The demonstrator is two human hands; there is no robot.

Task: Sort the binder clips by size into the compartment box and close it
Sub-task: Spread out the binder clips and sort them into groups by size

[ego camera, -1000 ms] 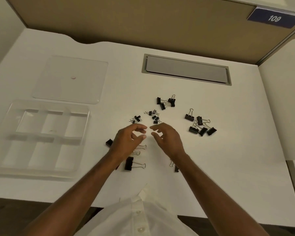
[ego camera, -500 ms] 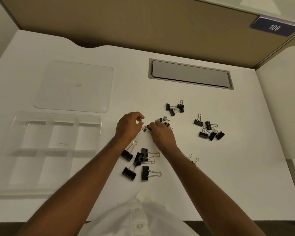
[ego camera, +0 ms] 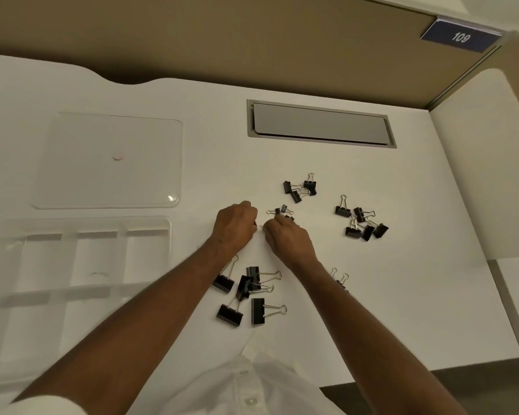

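The white desk (ego camera: 402,295) sits inside a beige partition marked 109 (ego camera: 459,36). Since 1 second ago, both your hands have dropped from a hover onto the smallest binder clips (ego camera: 283,211) at mid-desk. Your left hand (ego camera: 233,230) is curled tight, knuckles up; whether it pinches a clip cannot be told. Your right hand (ego camera: 288,239) is curled over the small clips, its contents likewise hidden. Finding: gathering has begun, sorting has not. The compartment box (ego camera: 78,227) lies to your left with no clips visible in it, its lid (ego camera: 108,187) flat beyond. The large clips (ego camera: 249,290) and medium clips (ego camera: 361,224) remain loose.
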